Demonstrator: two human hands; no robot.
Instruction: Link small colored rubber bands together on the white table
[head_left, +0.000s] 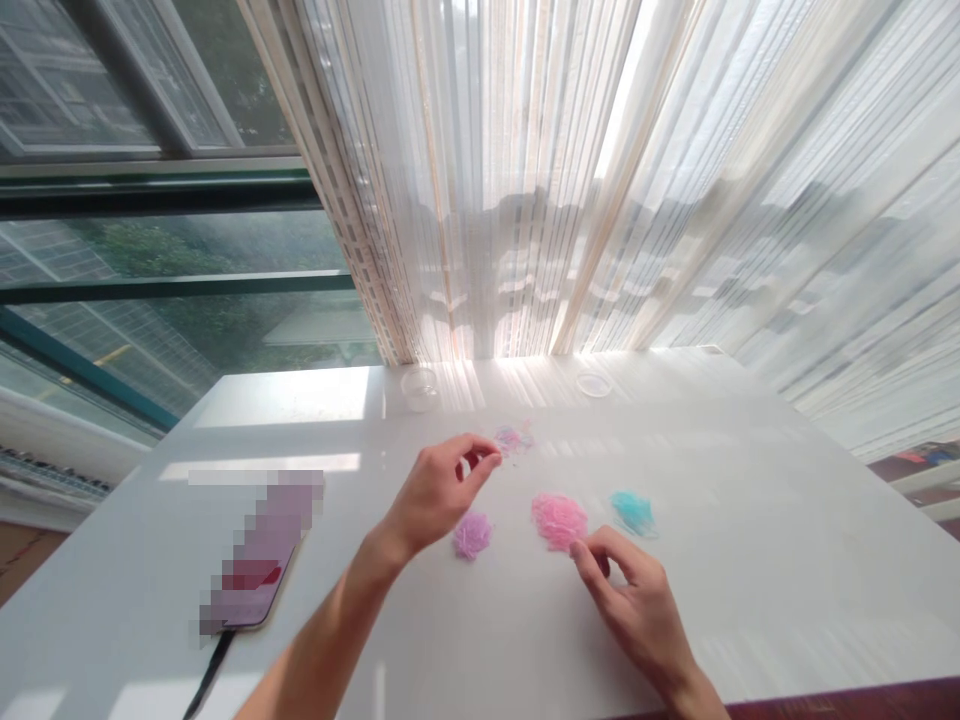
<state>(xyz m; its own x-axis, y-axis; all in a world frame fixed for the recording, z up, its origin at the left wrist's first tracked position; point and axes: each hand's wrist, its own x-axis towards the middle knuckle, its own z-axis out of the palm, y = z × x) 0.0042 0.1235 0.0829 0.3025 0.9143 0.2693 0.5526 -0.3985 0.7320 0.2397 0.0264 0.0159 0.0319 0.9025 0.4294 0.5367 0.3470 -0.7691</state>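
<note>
My left hand (452, 487) hangs over the table with thumb and forefinger pinched together, at the near-left edge of a small mixed-colour pile (513, 438) of thin bits. Whatever its fingertips hold is too small to make out. Below it lies a purple pile (472, 535) of what look like tiny thin bands. At the lower right edge of a larger pink pile (559, 520), my right hand (626, 590) has its fingertips closed; anything between them cannot be made out. A turquoise pile (632, 511) sits just beyond the right hand.
A phone (259, 560), partly pixelated, lies at the left with a black cable (210, 675) running off it. Along the back of the white table (787, 560) stand a clear round container (419, 389) and a clear round lid (594, 384). Sheer striped curtains (510, 180) hang behind.
</note>
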